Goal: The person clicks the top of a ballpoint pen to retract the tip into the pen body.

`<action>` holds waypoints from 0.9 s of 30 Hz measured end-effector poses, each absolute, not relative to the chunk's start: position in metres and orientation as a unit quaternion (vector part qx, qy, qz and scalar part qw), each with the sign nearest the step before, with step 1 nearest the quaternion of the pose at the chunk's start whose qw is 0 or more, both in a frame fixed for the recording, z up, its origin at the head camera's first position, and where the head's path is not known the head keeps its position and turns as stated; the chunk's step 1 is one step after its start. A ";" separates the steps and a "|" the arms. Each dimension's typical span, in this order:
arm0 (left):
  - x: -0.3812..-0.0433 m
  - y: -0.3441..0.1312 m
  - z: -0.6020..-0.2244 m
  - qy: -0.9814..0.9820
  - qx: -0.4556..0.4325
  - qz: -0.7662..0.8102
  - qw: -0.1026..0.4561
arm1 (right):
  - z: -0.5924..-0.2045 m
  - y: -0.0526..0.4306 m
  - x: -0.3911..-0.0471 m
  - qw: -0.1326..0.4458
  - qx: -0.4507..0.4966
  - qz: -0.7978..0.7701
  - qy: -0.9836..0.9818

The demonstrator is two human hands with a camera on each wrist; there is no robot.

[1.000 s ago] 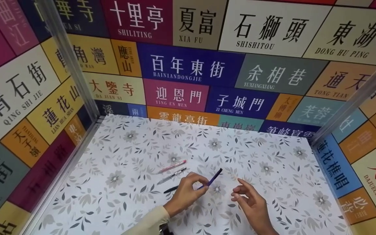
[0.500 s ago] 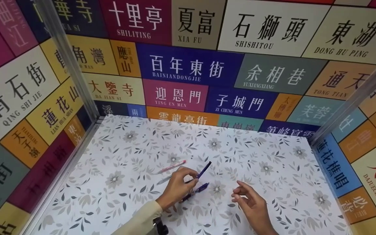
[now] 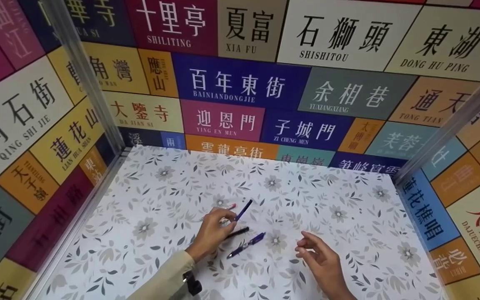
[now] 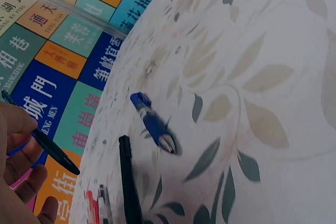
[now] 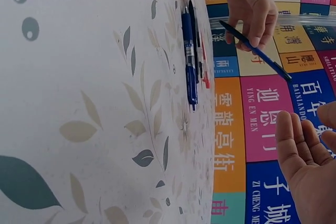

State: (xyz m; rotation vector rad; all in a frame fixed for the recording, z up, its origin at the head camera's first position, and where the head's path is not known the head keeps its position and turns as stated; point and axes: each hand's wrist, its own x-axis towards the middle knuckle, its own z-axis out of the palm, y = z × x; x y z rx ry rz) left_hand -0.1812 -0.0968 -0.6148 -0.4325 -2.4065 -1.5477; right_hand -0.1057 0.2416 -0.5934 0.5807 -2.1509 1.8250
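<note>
My left hand (image 3: pixel 215 229) pinches a slim blue pen with dark ends (image 3: pixel 244 210) between thumb and fingers, tilted above the table. Beneath and right of that hand lies a blue click pen (image 3: pixel 246 245), with a black pen (image 4: pixel 128 182) beside it, partly covered by the hand in the head view. A red pen (image 4: pixel 92 205) and a clear pen with a dark tip (image 4: pixel 104 203) lie further along the row; in the head view only the red one's end shows clearly. My right hand (image 3: pixel 322 260) hovers at the right, fingers loosely bent, holding nothing.
The table (image 3: pixel 331 196) has a white cover printed with grey flowers and leaves. Panels with coloured lettered blocks (image 3: pixel 240 83) stand at the back and both sides. Clear corner strips (image 3: pixel 94 83) join them. A dark band (image 3: pixel 191 283) circles the left wrist.
My left hand has moved left with the slim pen. The blue click pen and part of the black pen now show right of it; the clear pen is covered. The right hand stays almost still.
</note>
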 end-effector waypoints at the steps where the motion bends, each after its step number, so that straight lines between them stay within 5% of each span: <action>1: -0.182 -0.099 -0.616 -0.825 -0.148 -0.531 0.124 | -0.594 0.242 -0.106 0.130 0.199 0.628 -0.741; 13: -0.195 -0.125 -0.645 -0.811 -0.166 -0.522 0.204 | -0.595 0.241 -0.106 0.124 0.202 0.631 -0.739; 27: -0.210 -0.151 -0.658 -0.812 -0.122 -0.538 0.191 | -0.598 0.243 -0.105 0.125 0.196 0.624 -0.746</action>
